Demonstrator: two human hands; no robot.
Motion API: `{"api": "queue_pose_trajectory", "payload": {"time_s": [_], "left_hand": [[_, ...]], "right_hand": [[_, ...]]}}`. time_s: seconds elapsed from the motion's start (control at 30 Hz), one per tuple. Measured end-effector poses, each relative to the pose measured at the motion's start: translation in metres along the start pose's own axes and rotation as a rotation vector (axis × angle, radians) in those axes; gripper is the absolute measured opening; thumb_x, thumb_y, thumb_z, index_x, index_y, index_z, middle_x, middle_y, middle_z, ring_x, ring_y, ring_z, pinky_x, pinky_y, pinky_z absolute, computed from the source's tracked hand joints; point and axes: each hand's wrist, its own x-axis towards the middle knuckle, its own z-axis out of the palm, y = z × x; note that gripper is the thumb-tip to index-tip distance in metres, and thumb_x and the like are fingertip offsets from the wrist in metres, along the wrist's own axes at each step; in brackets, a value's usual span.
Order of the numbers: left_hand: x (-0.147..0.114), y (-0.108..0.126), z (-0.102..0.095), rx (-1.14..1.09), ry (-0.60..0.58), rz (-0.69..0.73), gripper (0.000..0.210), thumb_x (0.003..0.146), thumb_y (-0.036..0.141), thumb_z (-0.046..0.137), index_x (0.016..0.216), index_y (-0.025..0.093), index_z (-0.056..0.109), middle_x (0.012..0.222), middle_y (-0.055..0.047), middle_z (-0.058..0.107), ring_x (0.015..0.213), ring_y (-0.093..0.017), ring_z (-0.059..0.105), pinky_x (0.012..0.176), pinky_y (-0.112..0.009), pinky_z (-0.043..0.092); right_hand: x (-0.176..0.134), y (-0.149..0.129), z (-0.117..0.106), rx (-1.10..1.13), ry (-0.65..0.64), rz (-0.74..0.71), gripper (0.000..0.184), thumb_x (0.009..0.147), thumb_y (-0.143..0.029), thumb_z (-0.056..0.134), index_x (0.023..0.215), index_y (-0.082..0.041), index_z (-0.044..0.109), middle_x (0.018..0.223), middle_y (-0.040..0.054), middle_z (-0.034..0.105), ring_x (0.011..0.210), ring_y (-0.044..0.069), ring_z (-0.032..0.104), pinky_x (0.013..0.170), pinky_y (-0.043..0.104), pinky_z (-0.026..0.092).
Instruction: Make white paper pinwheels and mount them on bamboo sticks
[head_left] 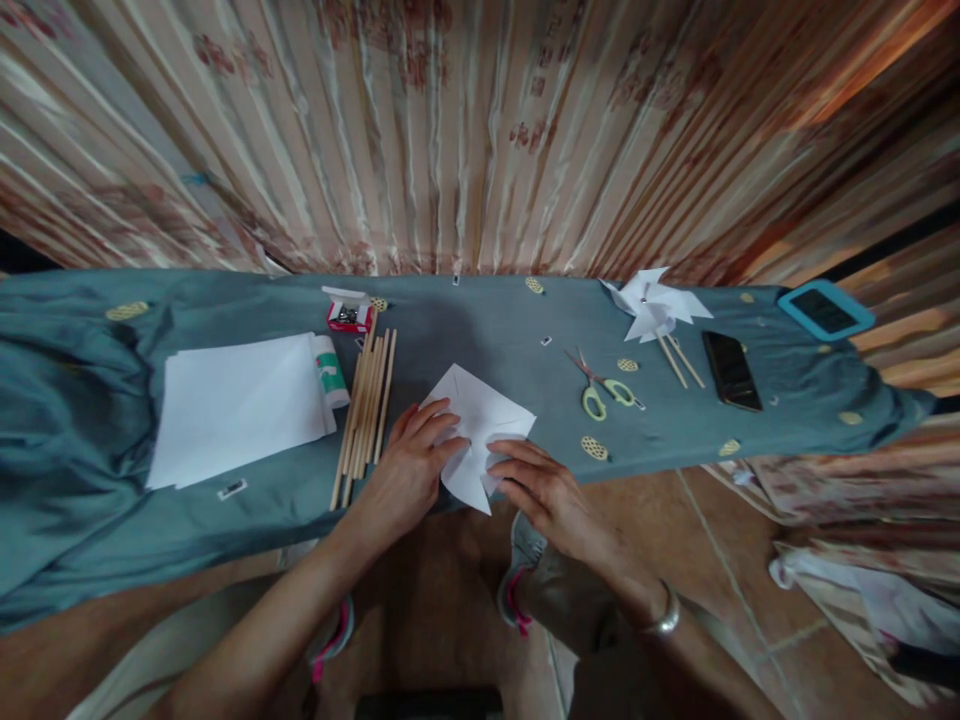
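A square white paper sheet (480,400) with cuts running in from its corners lies at the front edge of the cloth-covered table, its near flaps bent. My left hand (412,455) grips its left side, thumb near the middle and fingers over the flap. On the right side, my right hand (547,490) holds the paper with curved fingers; the thumb is mostly hidden. Left of my left hand lies a bundle of wooden sticks (367,400). To the right, scissors with green handles (596,388) lie with blades slightly apart.
A stack of white paper (240,405), a green-and-white glue stick (330,370) and an open red box of small metal pins (349,315) lie on the left. Finished paper pinwheels (649,305) on sticks, a black phone (731,370) and a blue-framed device (825,308) are on the right.
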Motion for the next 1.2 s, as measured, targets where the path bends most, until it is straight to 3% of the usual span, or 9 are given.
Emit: {"api": "queue_pose_trajectory", "payload": {"time_s": [0.2,0.5,0.77,1.0,1.2], "left_hand": [[0.001,0.001,0.001,0.009,-0.041,-0.005,0.046,0.076,-0.006,0.041,0.103,0.020,0.068,0.121,-0.010,0.060,0.131,-0.028,0.040,0.108,-0.055,0.033],[0.002,0.001,0.003,-0.013,-0.005,0.006,0.041,0.079,-0.003,0.041,0.102,0.017,0.068,0.119,-0.011,0.062,0.129,-0.028,0.042,0.107,-0.056,0.034],[0.004,-0.005,0.001,-0.089,0.091,-0.024,0.044,0.080,-0.003,0.039,0.109,0.018,0.065,0.119,-0.009,0.062,0.127,-0.026,0.044,0.107,-0.053,0.037],[0.003,-0.004,0.003,-0.178,0.126,-0.114,0.033,0.088,0.011,0.040,0.109,0.017,0.066,0.122,-0.010,0.060,0.129,-0.026,0.040,0.108,-0.050,0.037],[0.003,-0.002,0.004,-0.155,0.115,-0.176,0.031,0.093,0.020,0.040,0.109,0.018,0.066,0.126,-0.009,0.060,0.134,-0.028,0.034,0.108,-0.055,0.034]], "right_hand": [[0.011,-0.002,0.004,0.051,0.092,0.047,0.020,0.092,-0.024,0.051,0.101,-0.023,0.069,0.104,0.0056,0.070,0.103,0.021,0.062,0.093,0.040,0.050],[0.020,0.003,0.012,0.111,0.197,0.287,0.028,0.084,-0.027,0.061,0.112,-0.022,0.063,0.084,0.0021,0.069,0.080,0.018,0.064,0.080,0.032,0.052],[0.025,-0.002,0.012,0.143,0.207,0.392,0.031,0.081,-0.025,0.062,0.111,-0.020,0.061,0.080,-0.0005,0.069,0.074,0.015,0.064,0.076,0.028,0.051],[0.027,-0.003,0.014,0.118,0.224,0.421,0.029,0.079,-0.026,0.060,0.108,-0.020,0.061,0.078,-0.0009,0.069,0.071,0.015,0.065,0.074,0.027,0.050],[0.028,-0.005,0.014,0.127,0.222,0.446,0.030,0.078,-0.024,0.060,0.109,-0.019,0.059,0.077,-0.0012,0.069,0.071,0.015,0.065,0.074,0.027,0.050]]}}
